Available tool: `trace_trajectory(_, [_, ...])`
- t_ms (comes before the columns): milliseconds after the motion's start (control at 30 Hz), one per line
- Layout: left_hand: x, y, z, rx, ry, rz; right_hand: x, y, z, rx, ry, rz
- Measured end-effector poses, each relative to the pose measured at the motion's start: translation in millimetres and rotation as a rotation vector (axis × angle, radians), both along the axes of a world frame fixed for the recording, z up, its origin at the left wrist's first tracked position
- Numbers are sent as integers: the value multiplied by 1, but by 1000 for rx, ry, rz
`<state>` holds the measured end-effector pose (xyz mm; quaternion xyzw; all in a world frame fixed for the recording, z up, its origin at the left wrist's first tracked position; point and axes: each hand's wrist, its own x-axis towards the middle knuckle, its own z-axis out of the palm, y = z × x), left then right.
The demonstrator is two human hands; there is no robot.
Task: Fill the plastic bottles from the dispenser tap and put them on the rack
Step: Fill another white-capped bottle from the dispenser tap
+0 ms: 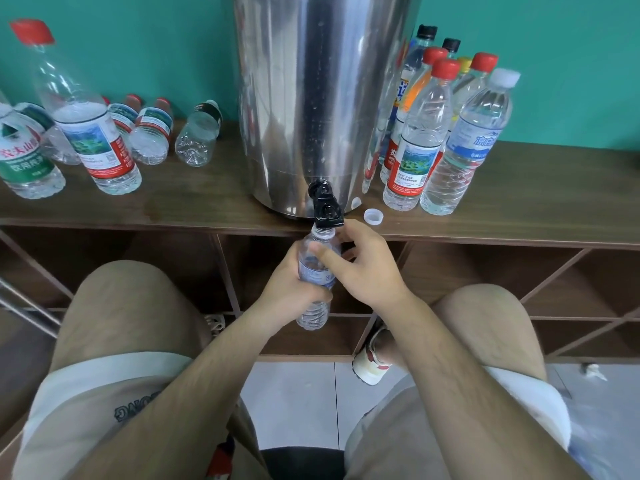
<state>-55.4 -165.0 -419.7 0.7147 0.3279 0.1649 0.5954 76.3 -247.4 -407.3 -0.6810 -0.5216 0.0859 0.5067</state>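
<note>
Two hands at the bottle (313,313): left hand (291,278) clamped round it, right hand (367,268) grip unclear; keep its mouth under the tap (327,207).

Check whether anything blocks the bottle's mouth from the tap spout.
Nothing visible does. The bottle has its open mouth right under the black tap, with no cap on it; a white cap lies aside on the rack top. The left hand and right hand grip the bottle below its mouth.
</note>
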Motion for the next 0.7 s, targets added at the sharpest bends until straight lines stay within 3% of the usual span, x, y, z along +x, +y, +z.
trace_trajectory(200, [0, 1, -4, 5, 5, -13, -2, 0, 2, 14, 41, -19])
trace_trajectory(700, [6, -1, -19, 41, 135, -61, 7, -4, -4, -174, 31, 1])
